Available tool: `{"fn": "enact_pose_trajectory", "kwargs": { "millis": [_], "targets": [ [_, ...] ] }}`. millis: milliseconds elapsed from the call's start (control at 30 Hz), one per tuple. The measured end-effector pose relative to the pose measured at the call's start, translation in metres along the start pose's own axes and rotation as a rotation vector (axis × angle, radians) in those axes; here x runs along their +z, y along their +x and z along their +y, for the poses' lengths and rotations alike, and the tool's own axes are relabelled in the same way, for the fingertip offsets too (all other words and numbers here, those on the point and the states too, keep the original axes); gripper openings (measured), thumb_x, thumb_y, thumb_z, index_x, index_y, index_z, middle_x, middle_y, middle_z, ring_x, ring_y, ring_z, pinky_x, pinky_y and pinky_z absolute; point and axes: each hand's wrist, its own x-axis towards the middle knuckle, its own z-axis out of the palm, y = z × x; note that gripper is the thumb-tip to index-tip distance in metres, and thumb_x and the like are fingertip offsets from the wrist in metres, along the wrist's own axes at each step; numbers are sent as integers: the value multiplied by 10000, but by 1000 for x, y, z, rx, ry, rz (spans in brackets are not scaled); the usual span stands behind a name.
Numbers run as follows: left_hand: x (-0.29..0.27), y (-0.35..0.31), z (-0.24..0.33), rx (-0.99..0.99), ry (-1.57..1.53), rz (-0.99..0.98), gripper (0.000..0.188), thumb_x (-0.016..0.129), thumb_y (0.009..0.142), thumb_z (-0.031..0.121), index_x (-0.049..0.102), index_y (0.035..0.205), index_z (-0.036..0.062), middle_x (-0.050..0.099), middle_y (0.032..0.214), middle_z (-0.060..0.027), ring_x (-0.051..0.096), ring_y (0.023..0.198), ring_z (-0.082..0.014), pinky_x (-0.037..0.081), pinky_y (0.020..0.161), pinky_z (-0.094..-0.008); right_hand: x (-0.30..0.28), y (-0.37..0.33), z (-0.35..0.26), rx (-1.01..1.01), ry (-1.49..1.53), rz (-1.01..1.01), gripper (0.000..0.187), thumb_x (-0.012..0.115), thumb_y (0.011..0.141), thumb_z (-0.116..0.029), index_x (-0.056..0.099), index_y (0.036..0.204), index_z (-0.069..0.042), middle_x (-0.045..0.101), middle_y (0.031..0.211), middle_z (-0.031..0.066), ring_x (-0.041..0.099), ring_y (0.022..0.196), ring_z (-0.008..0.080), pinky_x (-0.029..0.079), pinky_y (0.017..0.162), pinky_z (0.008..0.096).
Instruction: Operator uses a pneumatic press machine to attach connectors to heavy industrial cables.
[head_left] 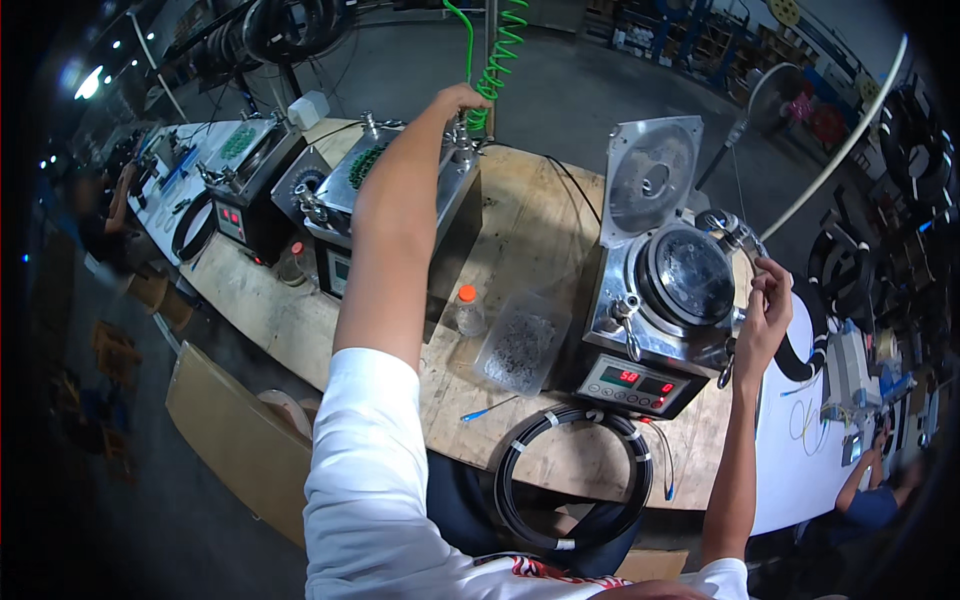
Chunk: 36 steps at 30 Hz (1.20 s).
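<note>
My left arm stretches far across the bench, and my left hand (pixel 462 98) closes at a green coiled hose (pixel 478 118) behind the middle machine (pixel 455 215). The fingers are partly hidden, but they seem to grip the hose. On the right, my right hand (pixel 768 312) has its fingers bent round a metal clamp handle (pixel 748 243) at the edge of the right-hand machine (pixel 640 345). That machine's square metal lid (pixel 653 180) stands raised, showing a round dark plate (pixel 690 275) beneath. Its front panel display is lit red.
A clear plastic tub (pixel 522 345) of small bits and an orange-capped bottle (pixel 469 315) stand between the machines. A coil of black cable (pixel 505 480) overhangs the bench's near edge. Blue-tipped leads lie nearby. Another machine (pixel 235 215) stands left; people sit at both sides.
</note>
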Motion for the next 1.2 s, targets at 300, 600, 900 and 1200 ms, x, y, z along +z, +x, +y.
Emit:
{"fn": "enact_pose_trajectory", "kwargs": {
  "millis": [300,600,900,1200],
  "targets": [
    [-40,-80,58,772,278,653,403,711,879,180,668,1280,170,671,1127,-157,693,953,-268,534,872,-391,0,7,4,5,66,14,312,471,885,101,627,1140,11,452,801,-9,445,745,81,389,695,221],
    [-78,-251,126,1037,154,702,297,647,948,128,696,1237,177,665,943,-45,706,816,-147,630,710,-316,1,5,17,-69,137,33,277,496,843,100,635,1064,8,443,747,28,426,676,115,366,602,272],
    [-23,-354,164,914,-424,186,313,704,919,150,694,1232,148,664,953,4,677,864,-93,614,742,-266,-9,17,6,-174,-43,-145,318,612,914,-105,592,1231,-101,530,1011,178,581,845,276,486,807,363],
    [119,-391,203,975,-546,193,209,745,870,102,740,1060,17,704,795,-47,684,662,-98,606,578,-231,-12,58,-71,-450,-231,-420,485,725,848,-401,624,1220,-106,697,957,235,682,868,398,539,777,449]
  ]
}}
